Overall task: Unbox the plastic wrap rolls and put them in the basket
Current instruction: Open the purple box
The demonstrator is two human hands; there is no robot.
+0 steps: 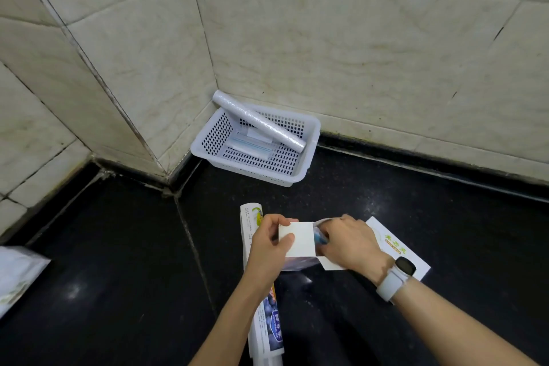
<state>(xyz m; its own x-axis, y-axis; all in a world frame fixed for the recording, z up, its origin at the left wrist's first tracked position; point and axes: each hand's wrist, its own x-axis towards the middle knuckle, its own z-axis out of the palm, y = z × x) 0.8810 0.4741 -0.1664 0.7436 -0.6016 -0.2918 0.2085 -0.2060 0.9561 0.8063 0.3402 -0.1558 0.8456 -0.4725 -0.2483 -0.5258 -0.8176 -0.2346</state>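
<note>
A white perforated basket [309, 151] sits in the corner of the black counter. A clear plastic wrap roll [258, 120] lies slanted across it, one end over the back rim, and a flat packet with blue stripes [252, 144] lies on its floor. My left hand [269, 244] holds a small white box [298, 239] by its open flap. My right hand [350, 242] has its fingers in the box's open end, on something blue that is mostly hidden. A long printed box [267, 318] lies on the counter under my left arm.
A flattened white box with green print [395, 246] lies under my right wrist. A white plastic bag [17, 276] sits at the left edge. Tiled walls close in the counter at the back and left.
</note>
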